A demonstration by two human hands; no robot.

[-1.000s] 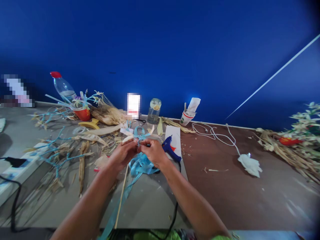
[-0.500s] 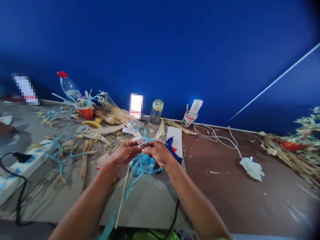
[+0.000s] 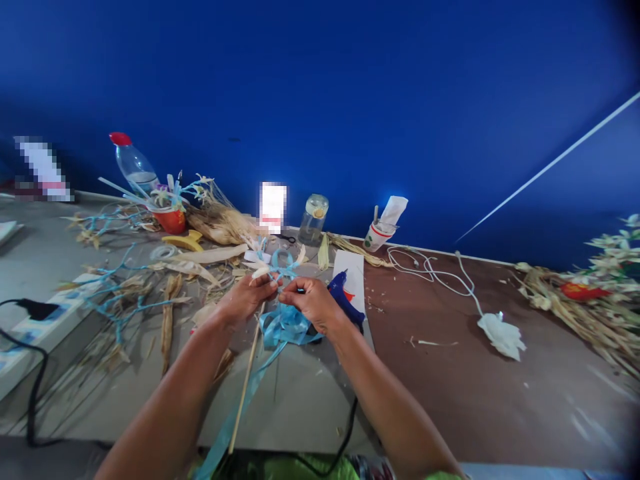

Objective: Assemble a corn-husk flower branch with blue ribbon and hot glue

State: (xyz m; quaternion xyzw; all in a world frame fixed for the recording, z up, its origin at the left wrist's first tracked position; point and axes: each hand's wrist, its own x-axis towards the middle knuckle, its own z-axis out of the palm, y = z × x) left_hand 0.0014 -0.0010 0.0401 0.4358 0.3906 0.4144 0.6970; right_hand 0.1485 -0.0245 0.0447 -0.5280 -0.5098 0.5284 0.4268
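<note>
My left hand (image 3: 246,298) and my right hand (image 3: 312,301) meet over the middle of the table, both with fingers pinched. Between them they hold a small flower of pale husk petals (image 3: 277,267) bound with light blue ribbon. The flower sits at the top of a thin wooden stick (image 3: 245,387) that slants down toward me. The blue ribbon (image 3: 285,328) hangs in loops below my hands and trails along the stick. A blue glue gun (image 3: 344,299) lies just right of my right hand, its black cord running toward me.
Dried husks and blue-wrapped stems (image 3: 125,293) litter the left side. Along the back stand a plastic bottle (image 3: 131,165), a red cup (image 3: 169,219), a glass jar (image 3: 313,219) and a paper cup (image 3: 376,235). A white cable (image 3: 440,273) and more husk flowers (image 3: 585,293) lie on the right.
Both hands stay together on the flower; the fingers have shifted slightly around the ribbon. The camera has swung a little.
</note>
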